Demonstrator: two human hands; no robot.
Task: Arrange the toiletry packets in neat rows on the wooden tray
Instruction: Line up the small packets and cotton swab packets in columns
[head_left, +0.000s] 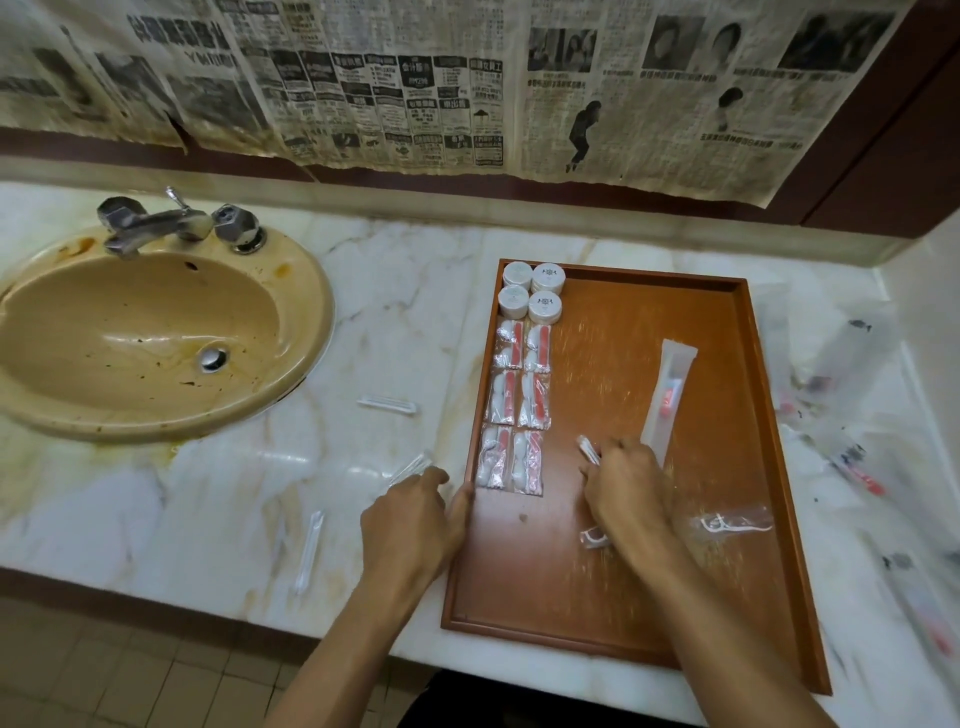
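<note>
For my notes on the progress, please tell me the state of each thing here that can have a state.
wooden tray: on the counter, partly filled
round soaps: four, squared in the tray's far left corner
red-and-white packets: six, in two neat columns
toothbrush packet: loose, slanted on the tray
left hand: at the tray's left edge
right hand: holding a small packet

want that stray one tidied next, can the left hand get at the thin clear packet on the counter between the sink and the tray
Probably yes. The left hand rests at the tray edge, and only bare marble counter lies between it and the thin clear packet. It already grips another clear packet, though.
</note>
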